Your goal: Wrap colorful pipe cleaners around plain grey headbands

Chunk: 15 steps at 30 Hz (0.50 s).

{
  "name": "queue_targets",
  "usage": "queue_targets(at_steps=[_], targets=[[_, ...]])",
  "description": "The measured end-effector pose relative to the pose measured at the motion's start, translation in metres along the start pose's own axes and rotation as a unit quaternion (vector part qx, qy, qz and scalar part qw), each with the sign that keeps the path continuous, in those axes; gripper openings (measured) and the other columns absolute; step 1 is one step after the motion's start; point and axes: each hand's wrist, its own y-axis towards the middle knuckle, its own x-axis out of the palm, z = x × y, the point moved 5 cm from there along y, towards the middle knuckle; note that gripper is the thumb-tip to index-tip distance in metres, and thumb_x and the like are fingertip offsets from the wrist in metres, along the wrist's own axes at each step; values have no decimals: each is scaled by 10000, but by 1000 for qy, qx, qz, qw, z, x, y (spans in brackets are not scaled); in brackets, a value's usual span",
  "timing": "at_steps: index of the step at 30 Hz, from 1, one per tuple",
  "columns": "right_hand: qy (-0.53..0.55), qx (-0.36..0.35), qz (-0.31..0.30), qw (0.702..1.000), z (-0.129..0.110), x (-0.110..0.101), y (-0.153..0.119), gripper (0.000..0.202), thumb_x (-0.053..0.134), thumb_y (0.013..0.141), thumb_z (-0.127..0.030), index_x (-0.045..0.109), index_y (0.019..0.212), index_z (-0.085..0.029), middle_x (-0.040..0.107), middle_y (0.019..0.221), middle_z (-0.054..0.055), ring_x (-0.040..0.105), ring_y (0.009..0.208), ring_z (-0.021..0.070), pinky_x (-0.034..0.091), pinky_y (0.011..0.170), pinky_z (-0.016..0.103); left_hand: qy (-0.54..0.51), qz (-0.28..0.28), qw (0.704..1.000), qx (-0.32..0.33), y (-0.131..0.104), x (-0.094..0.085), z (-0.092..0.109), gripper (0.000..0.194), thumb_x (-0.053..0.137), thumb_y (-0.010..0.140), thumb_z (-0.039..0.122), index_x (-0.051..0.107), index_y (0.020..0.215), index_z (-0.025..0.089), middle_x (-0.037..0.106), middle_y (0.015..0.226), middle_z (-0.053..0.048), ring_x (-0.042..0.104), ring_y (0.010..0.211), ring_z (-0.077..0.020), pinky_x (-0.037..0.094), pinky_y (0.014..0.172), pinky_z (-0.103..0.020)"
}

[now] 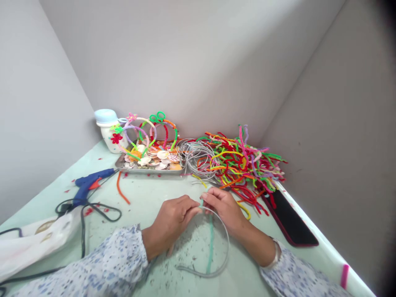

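Observation:
A thin grey headband hoop (228,243) curves down from my fingers toward the table's near middle. My left hand (177,214) pinches the hoop's upper end between thumb and fingers. Close by on the right, my right hand (224,206) has its thumb and index finger pressed on a pale green pipe cleaner (211,243) at that same end. The pipe cleaner hangs down inside the hoop. The fingertips of both hands nearly touch, and they hide how the strip meets the hoop.
Behind stand a metal tray (148,170) of shells, colourful finished hoops (154,132), a white bottle (108,134), coiled wire (201,159) and heaped pipe cleaners (247,165). A blue glue gun (83,192), its cord and a plastic bag (43,239) lie left; a phone (292,218) lies right.

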Motion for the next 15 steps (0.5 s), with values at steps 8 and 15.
queue_targets(at_steps=[8,15], targets=[[-46,-9,25,999,-3,1,-4,257,614,805,-347,530,618,-193,460,532,-56,468,517,114,422,532,240,9,-60,998,-30,-1,5,-1,229,460,944,292,657,890,190,658,795,-12,605,718,-132,442,672,-227],[-118,-36,18,992,-7,1,-5,251,585,822,-327,539,614,-195,508,537,-39,462,518,119,375,519,241,21,-92,994,-51,0,5,-2,219,462,928,266,651,855,185,657,764,-11,596,684,-138,424,639,-229]])
